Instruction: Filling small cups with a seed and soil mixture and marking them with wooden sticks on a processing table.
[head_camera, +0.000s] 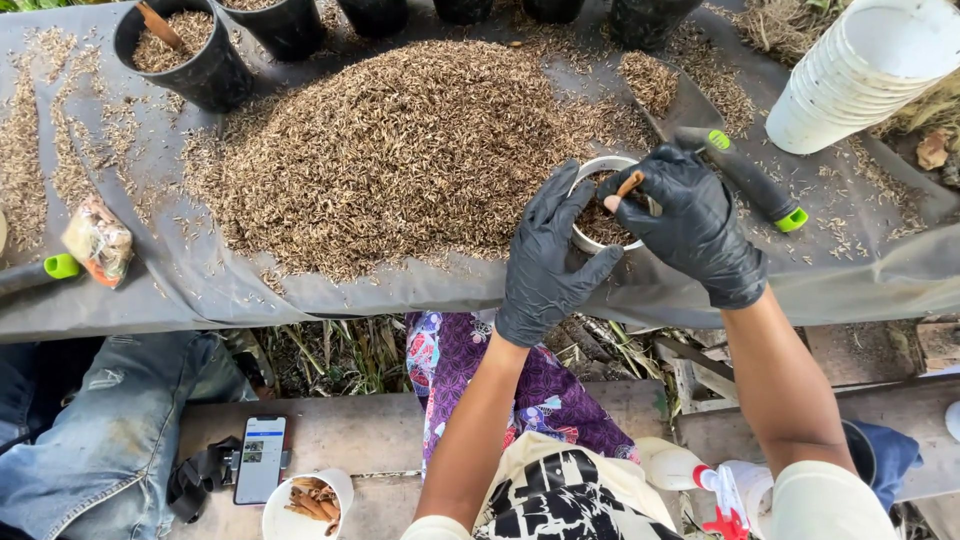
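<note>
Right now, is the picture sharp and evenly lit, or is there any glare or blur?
Head view: soft, even daylight, no hard shadows; the left hand, right hand and white cup are sharp; the stack of white cups looks nearly overexposed; edges bend slightly.

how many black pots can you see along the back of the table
6. All stand along the far edge: one far left filled with husks, one beside it, then four cut off by the frame. More may lie outside the view.
</note>
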